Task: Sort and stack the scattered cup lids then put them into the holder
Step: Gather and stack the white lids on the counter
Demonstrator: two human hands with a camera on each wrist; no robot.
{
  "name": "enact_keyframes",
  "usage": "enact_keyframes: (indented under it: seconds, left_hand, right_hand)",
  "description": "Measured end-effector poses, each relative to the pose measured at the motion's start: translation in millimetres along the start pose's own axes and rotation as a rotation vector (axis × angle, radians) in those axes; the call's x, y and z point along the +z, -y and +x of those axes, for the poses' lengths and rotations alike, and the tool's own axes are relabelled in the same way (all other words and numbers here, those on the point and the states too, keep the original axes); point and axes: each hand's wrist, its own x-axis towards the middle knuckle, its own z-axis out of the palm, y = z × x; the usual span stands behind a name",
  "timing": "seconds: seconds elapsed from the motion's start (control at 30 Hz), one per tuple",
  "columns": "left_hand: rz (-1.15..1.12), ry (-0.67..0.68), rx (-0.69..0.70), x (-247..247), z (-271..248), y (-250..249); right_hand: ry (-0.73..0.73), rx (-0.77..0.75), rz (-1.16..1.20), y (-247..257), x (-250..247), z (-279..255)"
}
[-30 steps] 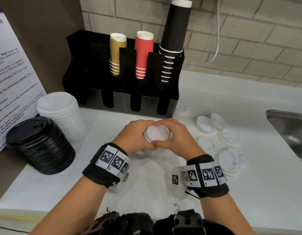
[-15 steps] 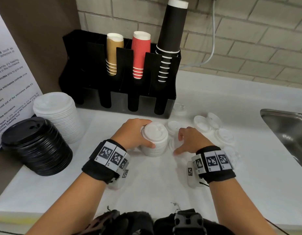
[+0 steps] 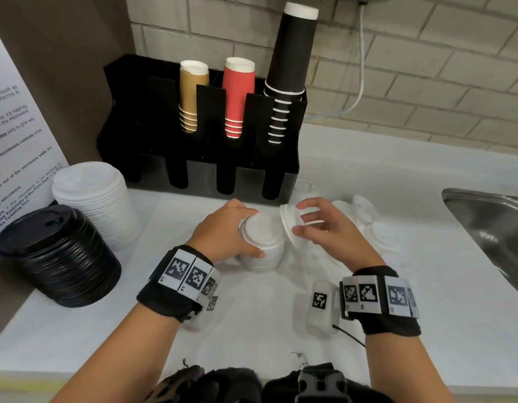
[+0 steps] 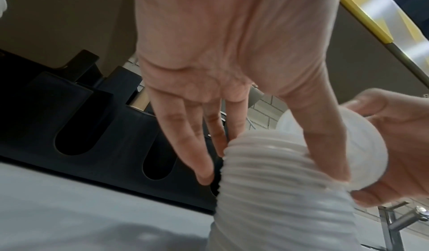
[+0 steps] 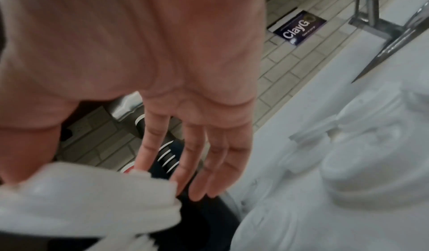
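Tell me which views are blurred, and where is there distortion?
Head view: sharp, but wide-angle bending curves the counter edge. Left wrist view: the lid stack is smeared near the lens. Right wrist view: the loose lids and held lid are blurred.

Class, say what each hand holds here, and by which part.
The left hand grips the small white lid stack round its sides; the right hand pinches a tilted white lid by its rim.
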Motion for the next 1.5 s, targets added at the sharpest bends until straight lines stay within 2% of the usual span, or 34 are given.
enact_keyframes:
  seconds: [0.1,0.3,0.5,0.83,1.23,1.37,1.43,1.5]
  left_hand:
    - [-0.003,-0.007,0.017,0,-2,-1]
    - [0.002,-0.047,-0.002,2,-5,-2]
    - [-0.008,-0.037,-0.006,0,-7,-4]
    - [-0.004,-0.036,-0.01,2,-7,-4]
    - [-0.09,-0.058,0.013,1,-7,-2]
    - [-0.09,-0.054,0.034,3,-8,-4]
    - [-0.043,-0.032,0.03,2,-6,-6]
    - [-0.024,-0.018,-0.001,-1,-4,-7]
  right_hand:
    - [0.003,-0.078,0.016,-2,19,-2]
    - [-0.083,-0.165,-0.126,-6,43,3]
    - [-0.069,-0.195,-0.247,-2,49,7]
    - [-0.033,-0.265,-0.287,-3,44,5]
    - [0.113,-0.222,-0.455,10,45,15]
    - [0.095,-0.238,-0.492,8,44,11]
    - [0.134,-0.203,-0.415,5,37,13]
    - [0.119,-0.131,-0.231,3,23,20]
